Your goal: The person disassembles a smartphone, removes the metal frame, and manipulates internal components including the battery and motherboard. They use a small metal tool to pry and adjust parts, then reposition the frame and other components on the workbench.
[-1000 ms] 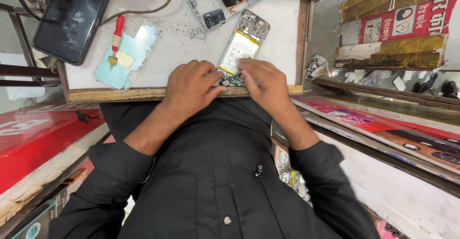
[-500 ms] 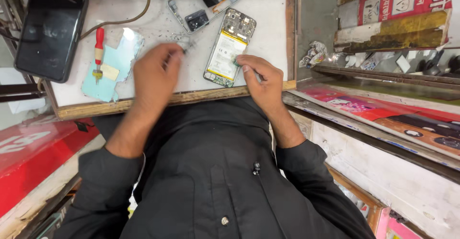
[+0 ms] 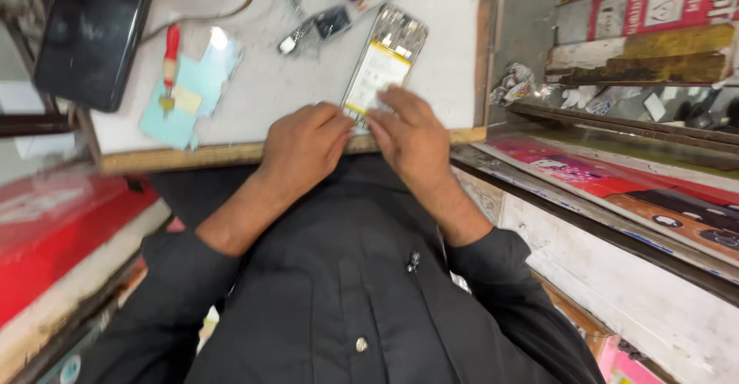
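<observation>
An opened silver-framed phone with a yellow-white battery (image 3: 381,65) lies at twelve o'clock from the left hand (image 3: 304,147) and right hand (image 3: 412,139), whose spread fingertips (image 3: 385,103) press its near end.

The opened phone (image 3: 382,65) shows a white and yellow battery inside a silver frame. The screwdriver (image 3: 169,65) has a red handle and lies on a light blue cloth (image 3: 202,84). The tablet (image 3: 91,34) is black. The worktop (image 3: 277,84) is white, the shirt (image 3: 346,292) black.

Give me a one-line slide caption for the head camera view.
Both hands, left hand and right hand, rest on an opened phone at the white worktop's near edge.
</observation>
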Demonstrator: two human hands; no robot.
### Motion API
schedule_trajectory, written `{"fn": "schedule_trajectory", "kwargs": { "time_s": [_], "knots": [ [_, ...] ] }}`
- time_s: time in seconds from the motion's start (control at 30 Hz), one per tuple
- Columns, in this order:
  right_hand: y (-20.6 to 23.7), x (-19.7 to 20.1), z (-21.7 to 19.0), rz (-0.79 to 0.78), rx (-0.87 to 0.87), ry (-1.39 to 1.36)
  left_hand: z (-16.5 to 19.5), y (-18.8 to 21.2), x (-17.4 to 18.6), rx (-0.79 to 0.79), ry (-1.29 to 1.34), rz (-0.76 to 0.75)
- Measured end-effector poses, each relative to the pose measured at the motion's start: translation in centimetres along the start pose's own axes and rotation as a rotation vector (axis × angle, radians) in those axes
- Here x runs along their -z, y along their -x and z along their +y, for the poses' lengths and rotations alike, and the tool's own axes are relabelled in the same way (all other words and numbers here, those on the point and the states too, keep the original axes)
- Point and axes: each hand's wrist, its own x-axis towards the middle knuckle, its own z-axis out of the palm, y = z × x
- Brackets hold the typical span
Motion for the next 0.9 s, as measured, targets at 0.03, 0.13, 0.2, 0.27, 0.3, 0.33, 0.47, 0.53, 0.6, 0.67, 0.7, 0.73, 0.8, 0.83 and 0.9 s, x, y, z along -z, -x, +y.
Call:
{"fn": "schedule_trajectory", "kwargs": {
  "time_s": [0.03,0.13,0.2,0.27,0.3,0.33,0.47,0.53,0.6,0.67,0.7,0.73,0.8,0.83,0.9],
  "knots": [
    [-0.1,0.0,-0.3,-0.023,0.015,0.015,0.4,-0.1,-0.1,0.033,-0.023,0.004],
    [-1.2,0.2,0.2,-0.007,0.096,0.102,0.3,-0.4,-1.1,0.035,-0.079,0.048],
    [-1.3,0.5,0.3,-0.029,0.173,0.106,0.4,-0.2,-1.4,0.08,-0.099,0.055],
    [-1.1,0.6,0.3,-0.058,0.195,0.113,0.4,0.2,-1.6,0.092,-0.083,0.066],
    [-1.2,0.6,0.6,-0.055,0.209,0.129,0.3,0.3,-1.7,0.077,-0.076,0.079],
    [-1.3,0.6,0.8,-0.05,0.237,0.138,0.3,0.4,-1.9,0.076,-0.086,0.084],
    [-1.2,0.4,1.3,-0.056,0.317,0.183,0.0,0.5,-2.4,0.09,-0.102,0.097],
    [-1.2,0.4,1.7,-0.055,0.361,0.211,-0.1,0.5,-2.5,0.089,-0.101,0.103],
    [-1.2,0.4,2.1,-0.058,0.422,0.236,-0.1,0.4,-2.5,0.088,-0.092,0.108],
    [-1.2,0.4,2.7,-0.078,0.414,0.209,0.0,0.4,-2.5,0.087,-0.102,0.104],
    [-1.2,0.3,2.9,-0.087,0.41,0.193,0.0,0.4,-2.5,0.088,-0.109,0.1],
    [-1.3,0.2,3.1,-0.092,0.375,0.148,0.0,0.4,-2.5,0.09,-0.11,0.104],
    [-1.2,0.1,3.4,-0.096,0.301,0.062,0.1,0.4,-2.4,0.087,-0.111,0.109],
    [-1.0,0.1,3.4,-0.069,0.268,0.015,0.2,0.3,-2.3,0.091,-0.114,0.105],
    [-0.6,0.1,3.4,-0.012,0.209,-0.079,0.2,0.2,-2.2,0.098,-0.124,0.102]
  ]
}}
